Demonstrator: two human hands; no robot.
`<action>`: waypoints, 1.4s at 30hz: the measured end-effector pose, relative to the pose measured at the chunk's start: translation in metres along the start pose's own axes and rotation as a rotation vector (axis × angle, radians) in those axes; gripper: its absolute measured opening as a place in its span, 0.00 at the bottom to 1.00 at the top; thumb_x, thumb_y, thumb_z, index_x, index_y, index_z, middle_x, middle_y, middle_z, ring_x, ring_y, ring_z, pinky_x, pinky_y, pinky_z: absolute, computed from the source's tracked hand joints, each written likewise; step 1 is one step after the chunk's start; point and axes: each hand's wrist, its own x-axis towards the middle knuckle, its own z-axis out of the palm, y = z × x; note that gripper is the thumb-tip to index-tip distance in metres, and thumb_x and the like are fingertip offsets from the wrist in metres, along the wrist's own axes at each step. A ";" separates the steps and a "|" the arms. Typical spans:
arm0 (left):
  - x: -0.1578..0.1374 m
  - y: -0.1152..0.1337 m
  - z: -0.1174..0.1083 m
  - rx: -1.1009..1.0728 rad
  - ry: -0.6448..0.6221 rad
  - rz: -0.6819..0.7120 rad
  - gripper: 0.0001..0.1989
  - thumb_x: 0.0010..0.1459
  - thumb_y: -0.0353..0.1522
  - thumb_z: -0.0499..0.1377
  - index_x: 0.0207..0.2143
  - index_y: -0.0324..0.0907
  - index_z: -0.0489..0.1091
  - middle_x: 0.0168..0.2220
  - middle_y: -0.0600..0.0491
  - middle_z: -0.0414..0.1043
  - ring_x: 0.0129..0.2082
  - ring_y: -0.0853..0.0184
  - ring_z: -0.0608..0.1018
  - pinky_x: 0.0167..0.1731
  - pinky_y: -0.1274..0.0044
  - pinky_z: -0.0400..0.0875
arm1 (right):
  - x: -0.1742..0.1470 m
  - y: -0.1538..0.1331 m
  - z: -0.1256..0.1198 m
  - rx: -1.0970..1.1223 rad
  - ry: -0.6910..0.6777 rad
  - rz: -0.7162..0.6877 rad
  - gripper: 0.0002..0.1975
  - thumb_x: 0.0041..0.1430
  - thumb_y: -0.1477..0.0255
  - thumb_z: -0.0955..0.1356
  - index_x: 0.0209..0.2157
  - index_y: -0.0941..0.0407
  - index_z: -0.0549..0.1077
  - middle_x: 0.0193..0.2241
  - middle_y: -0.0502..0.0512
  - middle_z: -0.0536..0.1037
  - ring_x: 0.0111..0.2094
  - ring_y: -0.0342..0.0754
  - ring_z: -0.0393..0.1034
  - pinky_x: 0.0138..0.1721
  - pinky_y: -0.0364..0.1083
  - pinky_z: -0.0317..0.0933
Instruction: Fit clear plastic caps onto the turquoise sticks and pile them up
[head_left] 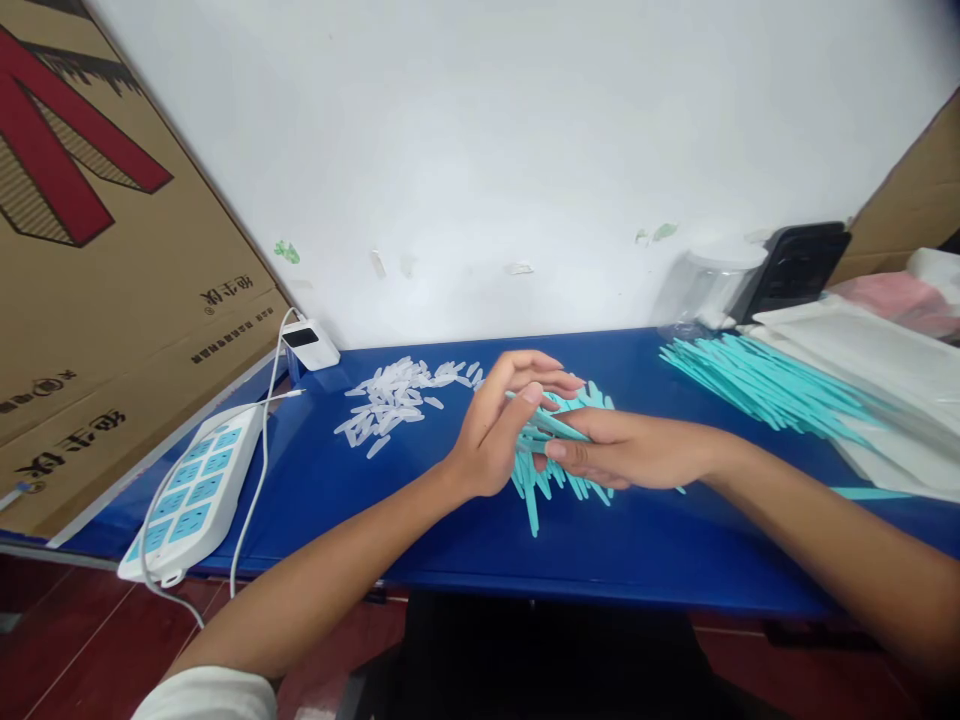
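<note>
Over a pile of slim teal plastic sticks [596, 490] my two hands meet. My right hand [637, 448] is closed, thumb against fingers, on a teal stick [562, 427] that slants up toward the other hand; whether it holds more than one I cannot tell. Beside the stick's upper end is my left hand [499, 430], its fingers curled over and its thumb tip pressed toward them. What lies between that thumb and the fingers is hidden. Left of my hands, small translucent plastic caps [394, 395] lie in a loose heap on the blue tabletop [450, 545].
More teal sticks [765, 385] are stacked at the right, partly over white plastic bags [900, 360]. Behind them stand a clear lidded jar [716, 285] and a black holder [795, 265]. A power strip [199, 490], a cable, a small white device [311, 345] and a large carton [112, 300] occupy the left.
</note>
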 end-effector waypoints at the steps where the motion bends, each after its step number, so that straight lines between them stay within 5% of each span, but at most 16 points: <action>1: 0.000 0.000 0.000 -0.008 0.018 0.011 0.14 0.74 0.38 0.52 0.56 0.44 0.69 0.51 0.45 0.80 0.53 0.57 0.81 0.51 0.64 0.76 | 0.000 -0.001 0.001 -0.023 0.014 -0.011 0.26 0.73 0.46 0.61 0.35 0.55 0.66 0.21 0.43 0.62 0.21 0.40 0.56 0.22 0.42 0.55; 5: 0.003 0.001 -0.004 0.119 -0.069 0.044 0.17 0.75 0.37 0.49 0.49 0.43 0.77 0.51 0.45 0.80 0.53 0.57 0.80 0.53 0.65 0.75 | 0.001 -0.002 0.005 -0.102 0.076 -0.024 0.25 0.72 0.47 0.63 0.30 0.54 0.62 0.23 0.44 0.61 0.22 0.40 0.54 0.23 0.43 0.52; 10: 0.004 0.003 -0.009 0.278 -0.231 0.040 0.21 0.76 0.37 0.47 0.52 0.46 0.79 0.55 0.47 0.80 0.52 0.57 0.80 0.57 0.63 0.72 | 0.000 -0.003 0.008 -0.156 0.125 -0.046 0.27 0.71 0.48 0.64 0.52 0.57 0.72 0.41 0.57 0.75 0.39 0.51 0.70 0.38 0.49 0.67; 13: 0.004 0.002 -0.007 0.301 -0.276 0.048 0.20 0.76 0.37 0.46 0.55 0.46 0.77 0.56 0.46 0.79 0.54 0.57 0.79 0.58 0.63 0.70 | 0.001 -0.002 0.010 -0.212 0.140 -0.041 0.25 0.72 0.50 0.64 0.54 0.58 0.73 0.42 0.59 0.76 0.40 0.53 0.71 0.39 0.49 0.67; 18: 0.002 0.001 -0.005 0.280 -0.047 0.006 0.20 0.76 0.42 0.49 0.60 0.45 0.72 0.56 0.44 0.77 0.57 0.55 0.78 0.57 0.65 0.71 | 0.001 0.000 0.009 -0.314 0.287 -0.112 0.19 0.73 0.54 0.64 0.48 0.56 0.72 0.33 0.53 0.74 0.31 0.49 0.67 0.32 0.48 0.61; 23: 0.004 0.001 -0.008 0.277 0.177 0.015 0.21 0.75 0.46 0.50 0.58 0.44 0.70 0.54 0.44 0.78 0.53 0.57 0.79 0.53 0.65 0.73 | -0.003 0.004 -0.015 0.007 0.567 -0.229 0.19 0.74 0.51 0.62 0.48 0.53 0.68 0.26 0.46 0.62 0.24 0.43 0.56 0.25 0.44 0.53; 29: 0.006 -0.011 -0.010 0.282 0.184 0.026 0.18 0.75 0.45 0.51 0.54 0.44 0.72 0.46 0.45 0.79 0.47 0.60 0.81 0.48 0.68 0.74 | -0.011 0.022 -0.057 0.445 0.857 -0.242 0.21 0.70 0.51 0.67 0.33 0.53 0.66 0.24 0.43 0.49 0.22 0.41 0.40 0.22 0.45 0.38; 32: 0.006 -0.018 -0.013 0.324 0.116 0.038 0.18 0.76 0.44 0.50 0.49 0.43 0.74 0.44 0.46 0.80 0.46 0.61 0.81 0.46 0.69 0.74 | -0.016 0.029 -0.069 0.641 0.869 -0.258 0.31 0.68 0.43 0.62 0.22 0.53 0.59 0.20 0.45 0.45 0.20 0.42 0.36 0.21 0.47 0.35; 36: 0.005 -0.019 -0.016 0.371 0.033 0.045 0.18 0.76 0.43 0.51 0.45 0.42 0.76 0.41 0.47 0.81 0.43 0.62 0.82 0.46 0.69 0.74 | -0.019 0.032 -0.076 0.660 0.804 -0.279 0.41 0.61 0.31 0.52 0.18 0.53 0.59 0.18 0.48 0.49 0.21 0.44 0.44 0.23 0.48 0.43; 42: 0.005 -0.017 -0.017 0.451 0.003 0.023 0.20 0.75 0.43 0.51 0.40 0.42 0.78 0.35 0.49 0.82 0.39 0.63 0.81 0.43 0.69 0.73 | -0.016 0.042 -0.079 0.672 0.758 -0.243 0.35 0.62 0.40 0.60 0.16 0.52 0.56 0.16 0.47 0.46 0.19 0.44 0.41 0.22 0.49 0.39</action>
